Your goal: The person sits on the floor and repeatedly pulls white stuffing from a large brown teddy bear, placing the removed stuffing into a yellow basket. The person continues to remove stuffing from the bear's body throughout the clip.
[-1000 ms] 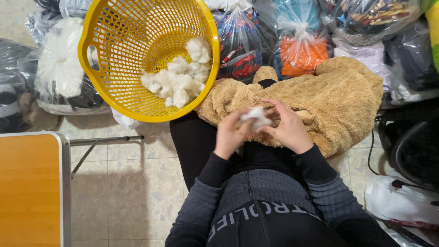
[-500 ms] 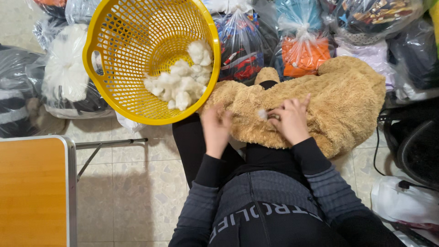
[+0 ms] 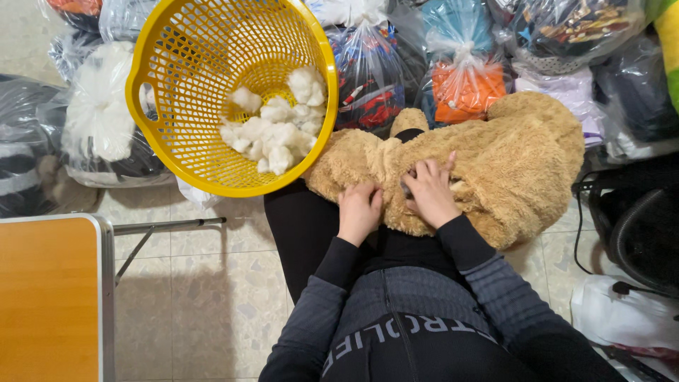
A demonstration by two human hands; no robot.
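Observation:
A tan plush bear [image 3: 509, 163] lies limp across my lap, its fur facing up. My left hand [image 3: 359, 212] is curled on the bear's near edge and grips the fabric. My right hand [image 3: 428, 192] lies just to the right of it, fingers pressed into a gap in the fur, with the fingertips partly hidden. A yellow mesh basket [image 3: 163, 141] tilts toward me at the upper left, touching the bear. It holds several clumps of white stuffing [image 3: 279, 134]. Neither hand has white stuffing showing in it.
Tied clear plastic bags [image 3: 463, 85] of toys and cloth are stacked behind the bear and basket. An orange folding table [image 3: 42, 297] stands at the lower left on the tiled floor. At the right are a dark chair base [image 3: 640, 233] and a white bag [image 3: 622, 318].
A second ago both hands held a white clump of stuffing over the bear. My left hand swung toward the basket and came back. Both hands now rest on the bear without the clump.

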